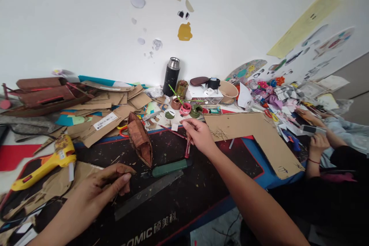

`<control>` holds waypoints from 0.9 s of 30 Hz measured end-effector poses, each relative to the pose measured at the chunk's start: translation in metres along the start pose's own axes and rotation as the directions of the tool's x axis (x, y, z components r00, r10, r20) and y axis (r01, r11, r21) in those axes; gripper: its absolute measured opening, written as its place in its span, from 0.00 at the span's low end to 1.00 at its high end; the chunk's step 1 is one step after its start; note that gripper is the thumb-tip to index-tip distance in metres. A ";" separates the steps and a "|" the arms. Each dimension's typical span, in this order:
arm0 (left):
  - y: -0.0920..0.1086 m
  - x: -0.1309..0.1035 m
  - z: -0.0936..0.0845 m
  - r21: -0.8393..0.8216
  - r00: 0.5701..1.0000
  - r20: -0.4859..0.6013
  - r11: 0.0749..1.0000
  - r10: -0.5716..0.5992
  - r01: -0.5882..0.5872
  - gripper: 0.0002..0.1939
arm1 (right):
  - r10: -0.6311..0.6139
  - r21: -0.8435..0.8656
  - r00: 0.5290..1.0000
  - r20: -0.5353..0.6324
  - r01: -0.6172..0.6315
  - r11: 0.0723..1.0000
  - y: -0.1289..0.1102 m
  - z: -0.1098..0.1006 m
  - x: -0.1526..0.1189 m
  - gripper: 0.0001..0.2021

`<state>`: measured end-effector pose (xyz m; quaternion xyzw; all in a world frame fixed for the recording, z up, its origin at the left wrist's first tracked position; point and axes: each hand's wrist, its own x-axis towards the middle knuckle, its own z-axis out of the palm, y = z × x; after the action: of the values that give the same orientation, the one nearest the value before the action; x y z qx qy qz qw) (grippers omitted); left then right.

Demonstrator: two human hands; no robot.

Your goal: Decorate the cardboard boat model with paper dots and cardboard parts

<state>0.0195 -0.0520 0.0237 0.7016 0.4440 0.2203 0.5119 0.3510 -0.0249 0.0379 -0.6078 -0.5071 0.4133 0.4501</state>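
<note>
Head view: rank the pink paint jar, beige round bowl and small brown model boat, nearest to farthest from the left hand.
From the left hand:
1. Small brown model boat, just beyond the fingers, slightly right.
2. Pink paint jar, farther back and right.
3. Beige round bowl, farthest back and right.

A black flask (171, 77) stands by the white wall (245, 11) below a yellow sticker (185, 32), with a dark oval case (198, 81), a tan bowl (230, 89) and a wall-mounted paper strip (305, 22) farther right.
</note>
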 end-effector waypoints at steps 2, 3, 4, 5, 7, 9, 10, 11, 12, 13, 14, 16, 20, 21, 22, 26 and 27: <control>0.000 0.001 0.001 -0.004 1.000 -0.001 1.000 -0.009 0.009 0.27 | 0.011 -0.023 0.999 -0.036 -0.012 1.000 0.004 -0.011 -0.012 0.22; -0.001 0.001 0.001 -0.009 1.000 -0.001 1.000 -0.016 0.016 0.27 | 0.029 -0.040 0.999 -0.043 -0.031 0.999 0.007 -0.016 -0.018 0.22; -0.003 0.002 0.001 -0.015 1.000 0.002 1.000 -0.026 0.026 0.27 | 0.049 -0.059 0.997 -0.051 -0.052 0.997 0.010 -0.022 -0.025 0.22; -0.005 0.002 0.001 -0.023 0.999 0.006 0.999 -0.036 0.036 0.27 | 0.070 -0.073 0.996 -0.062 -0.075 0.995 0.014 -0.028 -0.032 0.22; -0.010 0.003 0.001 -0.031 0.999 0.010 0.999 -0.044 0.044 0.27 | 0.143 -0.071 0.986 -0.086 -0.150 0.986 0.023 -0.039 -0.046 0.23; -0.014 0.004 0.001 -0.020 0.999 0.001 0.999 -0.038 0.038 0.27 | 0.235 -0.004 0.967 -0.096 -0.237 0.972 0.033 -0.047 -0.058 0.25; -0.015 0.003 0.001 -0.012 1.000 -0.002 0.999 -0.032 0.032 0.27 | 0.281 0.044 0.955 -0.099 -0.278 0.960 0.038 -0.051 -0.064 0.26; -0.015 0.003 0.000 -0.005 1.000 -0.005 1.000 -0.025 0.025 0.27 | 0.324 0.098 0.941 -0.100 -0.314 0.944 0.042 -0.054 -0.069 0.26; -0.015 0.003 0.000 0.000 1.000 -0.004 1.000 -0.021 0.021 0.27 | 0.363 0.158 0.927 -0.092 -0.347 0.925 0.046 -0.056 -0.073 0.27; -0.015 0.003 0.000 0.003 1.000 0.000 1.000 -0.017 0.017 0.27 | 0.398 0.217 0.913 -0.085 -0.373 0.902 0.048 -0.058 -0.077 0.28; -0.014 0.002 0.000 0.005 1.000 0.005 1.000 -0.008 0.008 0.26 | 0.429 0.274 0.900 -0.075 -0.395 0.877 0.050 -0.060 -0.080 0.29; -0.012 0.002 0.000 0.022 1.000 0.013 1.000 0.017 -0.018 0.27 | 0.479 0.379 0.876 -0.047 -0.428 0.820 0.052 -0.064 -0.083 0.30; -0.012 0.000 0.004 0.077 0.997 0.031 0.994 0.072 -0.074 0.28 | 0.552 0.553 0.834 0.021 -0.470 0.688 0.053 -0.067 -0.083 0.24; -0.012 0.000 0.006 0.086 0.996 0.036 0.993 0.078 -0.081 0.28 | 0.568 0.591 0.822 0.034 -0.475 0.652 0.054 -0.068 -0.082 0.21; -0.013 0.000 0.007 0.092 0.996 0.042 0.992 0.083 -0.086 0.29 | 0.582 0.627 0.812 0.042 -0.475 0.618 0.054 -0.068 -0.080 0.18; -0.017 0.000 0.012 0.111 0.994 0.073 0.990 0.083 -0.090 0.29 | 0.596 0.747 0.803 0.024 -0.411 0.523 0.057 -0.069 -0.072 0.10; -0.017 0.000 0.013 0.117 0.993 0.084 0.989 0.084 -0.093 0.29 | 0.587 0.765 0.810 0.016 -0.388 0.514 0.058 -0.071 -0.069 0.09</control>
<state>0.0225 -0.0568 0.0033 0.7583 0.4045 0.1880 0.4755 0.4228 -0.1072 0.0032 -0.5363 -0.0427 0.6131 0.5785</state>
